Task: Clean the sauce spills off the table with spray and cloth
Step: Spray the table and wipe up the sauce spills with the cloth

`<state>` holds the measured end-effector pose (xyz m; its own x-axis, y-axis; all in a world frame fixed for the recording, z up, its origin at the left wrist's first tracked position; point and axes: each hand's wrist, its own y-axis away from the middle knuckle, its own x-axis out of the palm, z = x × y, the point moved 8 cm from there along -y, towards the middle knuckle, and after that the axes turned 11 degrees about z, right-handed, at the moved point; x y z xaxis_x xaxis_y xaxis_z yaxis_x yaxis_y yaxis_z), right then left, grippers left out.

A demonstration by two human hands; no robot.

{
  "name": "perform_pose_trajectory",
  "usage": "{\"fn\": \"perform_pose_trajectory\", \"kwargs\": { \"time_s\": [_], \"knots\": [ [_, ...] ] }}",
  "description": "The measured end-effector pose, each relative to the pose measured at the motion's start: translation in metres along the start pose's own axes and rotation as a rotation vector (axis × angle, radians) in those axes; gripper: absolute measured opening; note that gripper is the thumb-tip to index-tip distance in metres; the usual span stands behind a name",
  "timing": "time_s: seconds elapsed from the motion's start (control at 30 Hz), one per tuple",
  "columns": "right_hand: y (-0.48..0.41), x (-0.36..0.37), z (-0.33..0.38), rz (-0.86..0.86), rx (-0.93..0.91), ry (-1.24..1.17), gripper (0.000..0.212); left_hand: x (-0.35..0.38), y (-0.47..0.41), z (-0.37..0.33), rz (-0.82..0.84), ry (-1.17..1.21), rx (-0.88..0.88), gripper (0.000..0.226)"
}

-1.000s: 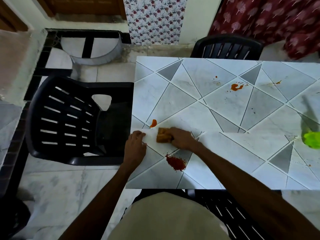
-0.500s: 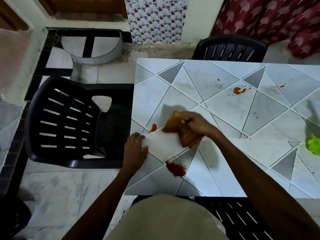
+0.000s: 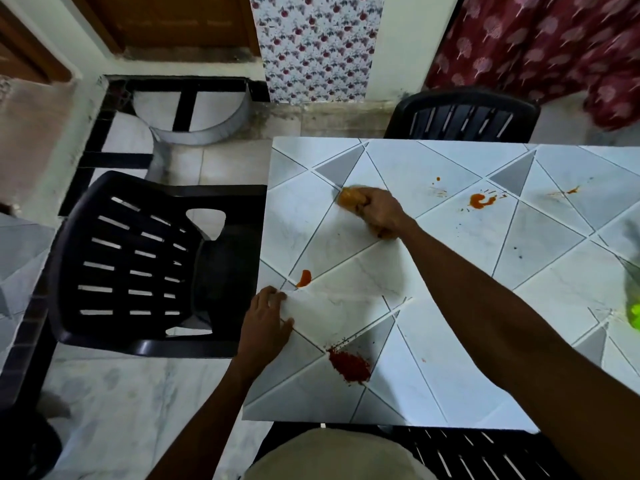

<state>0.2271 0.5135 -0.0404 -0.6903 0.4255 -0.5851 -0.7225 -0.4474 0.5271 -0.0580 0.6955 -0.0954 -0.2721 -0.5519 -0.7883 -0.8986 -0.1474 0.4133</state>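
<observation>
My right hand (image 3: 379, 211) grips a bunched orange-brown cloth (image 3: 349, 198) and presses it on the white tiled table (image 3: 450, 306), towards the far left part of the top. My left hand (image 3: 265, 323) rests on the table's left edge, fingers lying on the surface. An orange sauce drop (image 3: 304, 278) sits just beyond my left hand. A dark red grainy spill (image 3: 349, 365) lies near the front edge. An orange splat (image 3: 481, 200) and a faint smear (image 3: 571, 191) mark the far side. The green spray bottle (image 3: 633, 306) is cut off at the right edge.
A black plastic chair (image 3: 138, 265) stands against the table's left side, another black chair (image 3: 460, 116) at the far side, and a third chair (image 3: 467, 452) under me at the front. Red patterned curtains (image 3: 536, 46) hang at the back right.
My right hand carried the cloth from beside my left hand away across the table towards the far left area. My left hand stayed on the edge.
</observation>
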Motion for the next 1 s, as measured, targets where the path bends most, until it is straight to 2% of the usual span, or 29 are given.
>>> {"fn": "perform_pose_trajectory", "kwargs": {
  "time_s": [0.1,0.23,0.53,0.63,0.77,0.93,1.0],
  "knots": [
    [0.022,0.035,0.013,0.138,-0.087,0.123,0.061,0.001,0.001,-0.004,-0.003,-0.005,-0.012,0.055],
    [0.058,0.087,0.001,0.301,-0.149,0.265,0.053,0.0,0.002,-0.008,-0.012,-0.03,0.0,0.054],
    [0.164,0.158,-0.039,0.333,-0.208,0.336,0.055,0.016,0.02,-0.014,0.021,-0.052,-0.028,0.069],
    [0.189,0.168,-0.043,0.354,-0.222,0.276,0.071,0.026,0.03,-0.02,0.026,-0.059,-0.023,0.069],
    [0.204,0.149,-0.053,0.179,-0.196,0.075,0.055,0.036,0.043,-0.022,0.024,-0.066,-0.019,0.07],
    [0.241,0.096,-0.079,-0.121,-0.19,-0.15,0.049,0.045,0.054,-0.025,0.022,-0.083,0.019,0.073],
    [0.258,0.079,-0.099,-0.204,-0.129,-0.222,0.04,0.047,0.056,-0.026,0.022,-0.081,0.032,0.073]
  ]
}}
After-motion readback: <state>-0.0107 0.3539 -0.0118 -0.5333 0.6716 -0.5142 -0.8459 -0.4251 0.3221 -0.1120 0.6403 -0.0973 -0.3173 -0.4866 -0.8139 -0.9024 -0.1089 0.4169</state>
